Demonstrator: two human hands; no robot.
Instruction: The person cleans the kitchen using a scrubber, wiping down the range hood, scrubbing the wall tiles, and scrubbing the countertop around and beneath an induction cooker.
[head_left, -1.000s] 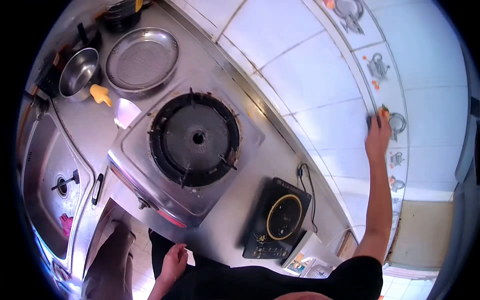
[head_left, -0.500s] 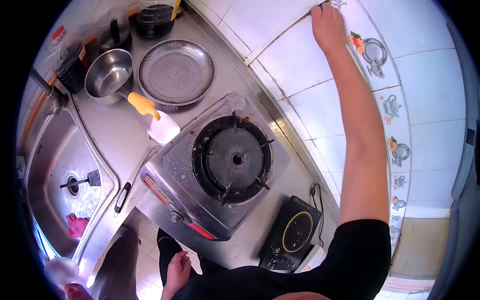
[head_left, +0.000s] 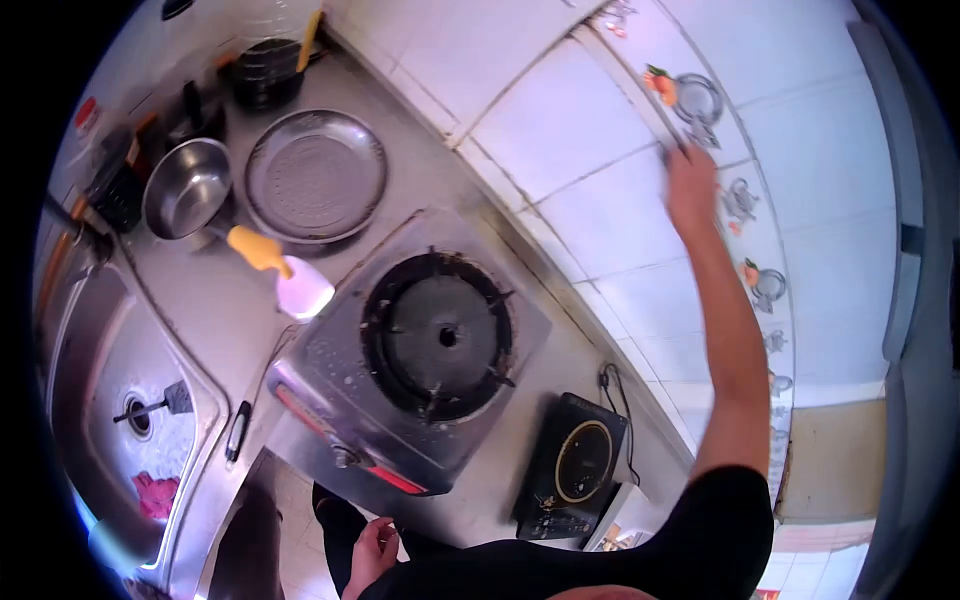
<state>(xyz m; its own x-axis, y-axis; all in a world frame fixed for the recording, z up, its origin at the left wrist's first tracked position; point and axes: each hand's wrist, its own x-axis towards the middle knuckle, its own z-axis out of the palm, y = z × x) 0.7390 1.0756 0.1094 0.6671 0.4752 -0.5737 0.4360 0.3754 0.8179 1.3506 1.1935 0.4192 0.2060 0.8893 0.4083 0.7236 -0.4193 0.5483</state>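
My right hand [head_left: 692, 190] reaches up along the tiled wall [head_left: 565, 120], fingers closed against the seam below the decorated border tiles [head_left: 697, 98]. A small dark bit shows at its fingertips, too blurred to name. My left hand [head_left: 375, 550] hangs low near my body with its fingers curled; whether anything is in it is hidden. Between me and the wall, a steel gas stove [head_left: 330, 370] stands on the counter with its round black burner [head_left: 447, 336] bare.
A black induction cooker [head_left: 575, 465] and its cord lie right of the stove. A saucepan [head_left: 190, 190] with a yellow handle, a round metal tray [head_left: 315, 180] and a whitish dish [head_left: 305, 290] stand left. Farther left is the sink [head_left: 95, 380]; a person's dark trouser leg [head_left: 245, 540] shows below.
My right hand has slid down along the tile seam, from the top of the view toward me. The view has shifted a little. My left hand stays low, fingers curled.
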